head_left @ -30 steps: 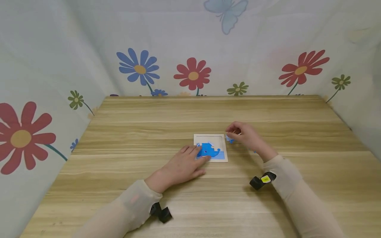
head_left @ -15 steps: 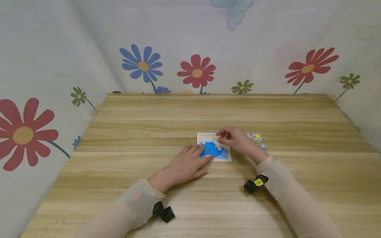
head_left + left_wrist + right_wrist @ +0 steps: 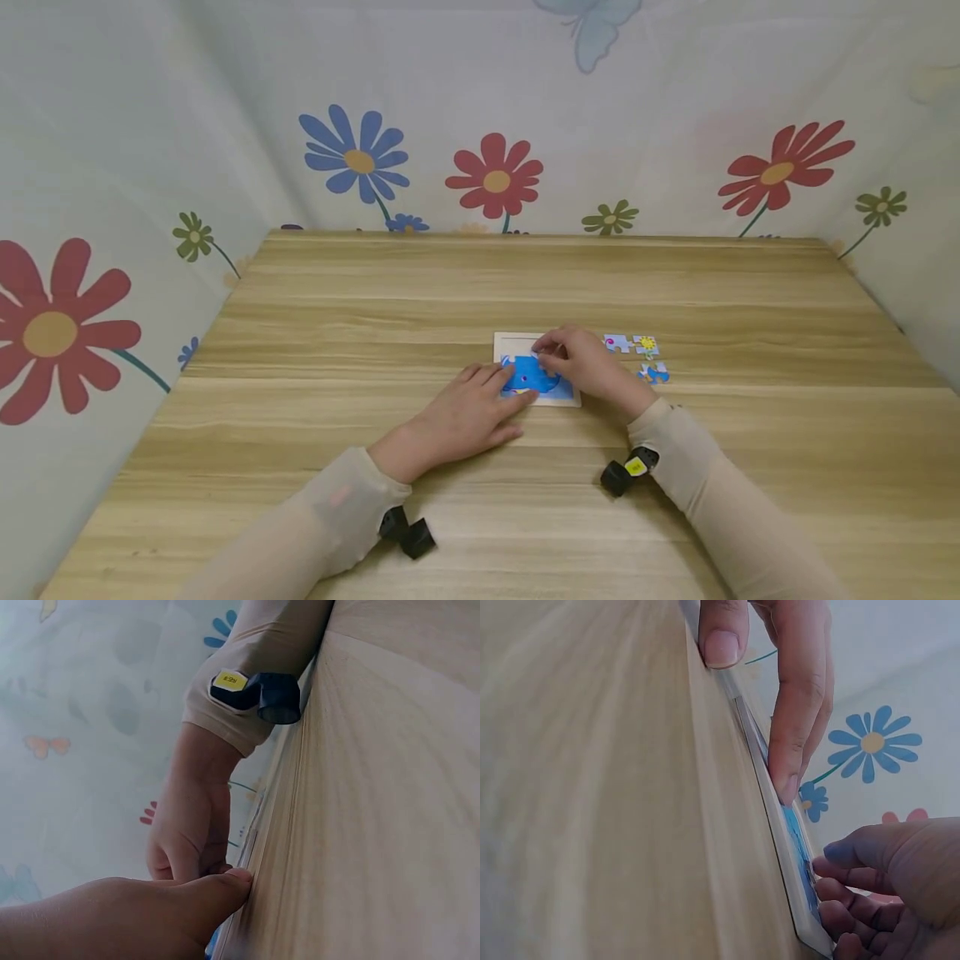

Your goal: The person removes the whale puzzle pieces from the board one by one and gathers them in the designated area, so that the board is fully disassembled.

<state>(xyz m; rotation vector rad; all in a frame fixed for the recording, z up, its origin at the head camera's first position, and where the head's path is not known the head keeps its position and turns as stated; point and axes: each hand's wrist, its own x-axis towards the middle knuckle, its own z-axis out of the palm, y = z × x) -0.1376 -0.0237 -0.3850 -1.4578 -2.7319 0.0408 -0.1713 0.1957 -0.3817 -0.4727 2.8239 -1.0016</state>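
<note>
A pale-framed jigsaw board (image 3: 500,342) lies at the middle of the table, with a blue whale picture (image 3: 527,377) partly assembled inside it. My left hand (image 3: 461,417) rests flat across the board's lower left, fingers extended onto the whale and thumb by the near edge. Over the board's upper right is my right hand (image 3: 588,362), thumb and fingertips brought together low at the whale's top edge. It pinches a small puzzle piece that the fingers mostly hide. In the right wrist view, the curled right fingers (image 3: 840,900) meet the board's side, across from the straight left fingers (image 3: 799,712).
To the right of the board lie several loose puzzle pieces: a light blue one (image 3: 618,342), one with a yellow flower (image 3: 647,343) and a blue patterned group (image 3: 654,373). The wooden table (image 3: 375,292) ends at a flower-printed curtain (image 3: 660,108).
My right hand has carried a puzzle piece leftward from beside the board to above it, uncovering the loose pieces on the right. The left hand stays in place.
</note>
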